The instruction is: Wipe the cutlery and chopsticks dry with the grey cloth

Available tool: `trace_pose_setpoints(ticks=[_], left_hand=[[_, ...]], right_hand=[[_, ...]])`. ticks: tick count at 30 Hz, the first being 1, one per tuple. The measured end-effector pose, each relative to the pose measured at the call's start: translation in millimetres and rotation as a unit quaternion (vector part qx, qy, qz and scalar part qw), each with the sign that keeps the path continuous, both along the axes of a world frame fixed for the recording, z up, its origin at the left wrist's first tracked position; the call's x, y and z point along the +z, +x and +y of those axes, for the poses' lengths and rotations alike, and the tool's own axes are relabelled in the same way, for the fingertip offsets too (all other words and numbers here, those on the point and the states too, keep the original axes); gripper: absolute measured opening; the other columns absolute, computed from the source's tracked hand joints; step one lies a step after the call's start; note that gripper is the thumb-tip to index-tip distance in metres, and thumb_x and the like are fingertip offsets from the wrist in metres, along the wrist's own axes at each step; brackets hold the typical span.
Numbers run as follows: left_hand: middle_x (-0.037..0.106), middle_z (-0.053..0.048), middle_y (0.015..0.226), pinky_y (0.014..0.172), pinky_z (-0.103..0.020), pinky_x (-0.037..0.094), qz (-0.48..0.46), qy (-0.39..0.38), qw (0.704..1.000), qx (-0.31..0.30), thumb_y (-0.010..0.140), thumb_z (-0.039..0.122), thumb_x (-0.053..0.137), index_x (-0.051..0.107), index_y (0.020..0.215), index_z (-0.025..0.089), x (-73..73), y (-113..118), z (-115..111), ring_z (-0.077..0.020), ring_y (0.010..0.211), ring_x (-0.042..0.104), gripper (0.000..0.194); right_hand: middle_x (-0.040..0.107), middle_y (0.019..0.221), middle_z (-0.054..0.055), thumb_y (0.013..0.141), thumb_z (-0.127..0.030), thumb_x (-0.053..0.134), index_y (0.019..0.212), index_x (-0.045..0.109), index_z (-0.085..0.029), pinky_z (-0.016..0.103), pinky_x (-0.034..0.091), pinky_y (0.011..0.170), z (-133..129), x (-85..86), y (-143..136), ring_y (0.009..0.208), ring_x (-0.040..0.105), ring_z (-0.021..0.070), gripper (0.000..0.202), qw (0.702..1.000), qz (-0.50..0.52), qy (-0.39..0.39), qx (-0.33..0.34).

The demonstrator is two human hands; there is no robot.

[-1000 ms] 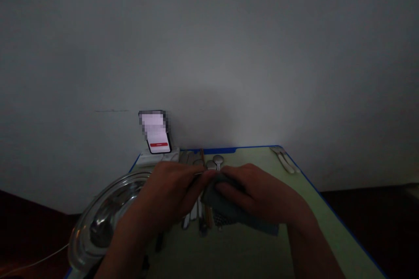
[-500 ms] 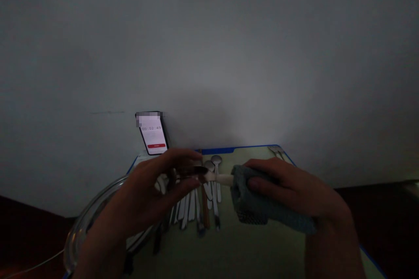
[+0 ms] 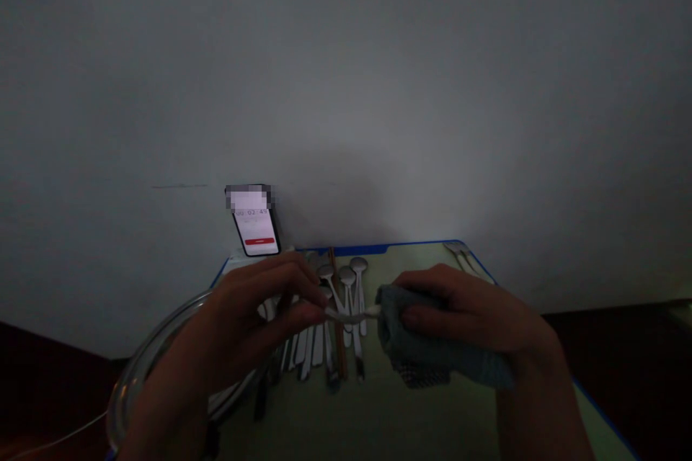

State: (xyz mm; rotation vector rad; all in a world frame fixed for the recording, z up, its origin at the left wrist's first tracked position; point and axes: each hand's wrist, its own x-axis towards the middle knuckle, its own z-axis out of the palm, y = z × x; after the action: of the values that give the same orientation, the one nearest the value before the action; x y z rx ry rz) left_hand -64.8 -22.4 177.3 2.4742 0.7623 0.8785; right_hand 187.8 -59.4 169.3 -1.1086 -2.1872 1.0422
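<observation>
My left hand (image 3: 264,317) pinches the head end of a silver piece of cutlery (image 3: 349,317) between thumb and fingers. The head looks curved and is seen nearly edge-on, so I cannot tell whether it is a fork or a spoon. My right hand (image 3: 465,317) is closed around a blue-grey cloth (image 3: 437,349), which wraps the other end of this piece. The patterned lower part of the cloth hangs below. Under and between my hands, several spoons (image 3: 357,266), brown chopsticks (image 3: 339,346) and other cutlery handles (image 3: 305,353) lie on the table.
A phone (image 3: 256,227) showing a timer leans against the wall (image 3: 378,86). Left, a clear round bowl (image 3: 127,374) sits partly behind my left forearm. Forks (image 3: 458,253) lie at the far right corner of the pale, blue-edged table (image 3: 400,418).
The cutlery piece has come lower and turned, showing its head more edge-on. My left fingers have closed in on its head. The cloth has shifted slightly left in my right hand.
</observation>
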Motion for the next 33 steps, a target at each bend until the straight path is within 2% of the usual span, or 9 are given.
trace_pose_setpoints(ticks=[4, 8, 13, 18, 23, 28, 33], left_hand=[[0.055, 0.004, 0.058, 0.048, -0.018, 0.039, 0.031, -0.011, 0.999, 0.029, 0.087, 0.024, 0.044, 0.055, 0.065, 0.018, 1.8, 3.8, -1.7, -0.0086, 0.052, 0.049, 0.025], [0.048, 0.007, 0.051, 0.044, -0.015, 0.035, 0.022, -0.069, 0.997, -0.02, 0.086, 0.023, 0.047, 0.054, 0.06, 0.018, 5.1, 5.6, -4.9, -0.0061, 0.047, 0.046, 0.027], [0.053, 0.006, 0.053, 0.046, -0.015, 0.036, 0.056, -0.092, 0.994, -0.036, 0.086, 0.029, 0.05, 0.06, 0.066, 0.017, 1.5, 2.4, -4.8, -0.0069, 0.049, 0.048, 0.026], [0.057, 0.003, 0.056, 0.047, -0.017, 0.036, 0.109, -0.086, 0.99, 0.01, 0.086, 0.038, 0.047, 0.061, 0.066, 0.016, -3.3, 9.8, -1.9, -0.009, 0.05, 0.049, 0.033], [0.052, 0.004, 0.055, 0.047, -0.017, 0.033, 0.132, -0.062, 0.989, 0.04, 0.086, 0.036, 0.042, 0.058, 0.065, 0.016, -6.2, 16.1, 4.3, -0.0084, 0.051, 0.046, 0.034], [0.041, 0.006, 0.049, 0.043, -0.016, 0.028, 0.135, -0.08, 0.987, 0.048, 0.085, 0.037, 0.045, 0.049, 0.055, 0.016, -6.9, 4.9, 12.2, -0.0067, 0.046, 0.039, 0.037], [0.048, 0.005, 0.051, 0.046, -0.017, 0.032, 0.127, -0.124, 0.982, 0.068, 0.085, 0.038, 0.048, 0.057, 0.06, 0.016, -5.0, -16.9, 16.1, -0.0075, 0.048, 0.044, 0.035]], right_hand=[[0.062, 0.072, -0.001, 0.086, -0.037, 0.05, 0.09, 0.061, -0.017, 0.02, 0.038, 0.056, -2.3, 2.6, -8.2, 0.064, 0.056, 0.0102, 0.023, 0.997, -0.076, 0.031, -0.011], [0.062, 0.072, -0.002, 0.086, -0.039, 0.049, 0.091, 0.061, -0.018, 0.02, 0.037, 0.056, -7.6, 5.5, -10.9, 0.064, 0.055, 0.0092, 0.024, 0.994, -0.092, 0.053, -0.003], [0.063, 0.074, -0.001, 0.086, -0.04, 0.049, 0.09, 0.061, -0.019, 0.021, 0.036, 0.058, -11.2, 6.5, -9.2, 0.066, 0.055, 0.0104, 0.025, 0.99, -0.113, 0.074, -0.03], [0.062, 0.072, -0.002, 0.085, -0.036, 0.051, 0.088, 0.061, -0.02, 0.022, 0.034, 0.058, -8.4, 3.4, -23.8, 0.062, 0.053, 0.01, 0.019, 0.989, -0.108, 0.096, -0.03], [0.063, 0.078, 0.003, 0.088, -0.036, 0.045, 0.087, 0.058, -0.017, 0.025, 0.035, 0.061, -0.4, -6.3, -43.9, 0.067, 0.054, 0.0127, 0.024, 0.985, -0.117, 0.113, -0.048], [0.063, 0.077, 0.004, 0.089, -0.04, 0.042, 0.088, 0.058, -0.016, 0.026, 0.036, 0.062, 9.0, -14.5, -46.6, 0.069, 0.055, 0.0141, 0.028, 0.986, -0.118, 0.113, -0.039], [0.065, 0.087, 0.005, 0.088, -0.04, 0.044, 0.097, 0.059, -0.019, 0.028, 0.039, 0.066, 12.8, -16.0, -42.4, 0.077, 0.058, 0.0167, 0.027, 0.989, -0.12, 0.078, -0.032]])
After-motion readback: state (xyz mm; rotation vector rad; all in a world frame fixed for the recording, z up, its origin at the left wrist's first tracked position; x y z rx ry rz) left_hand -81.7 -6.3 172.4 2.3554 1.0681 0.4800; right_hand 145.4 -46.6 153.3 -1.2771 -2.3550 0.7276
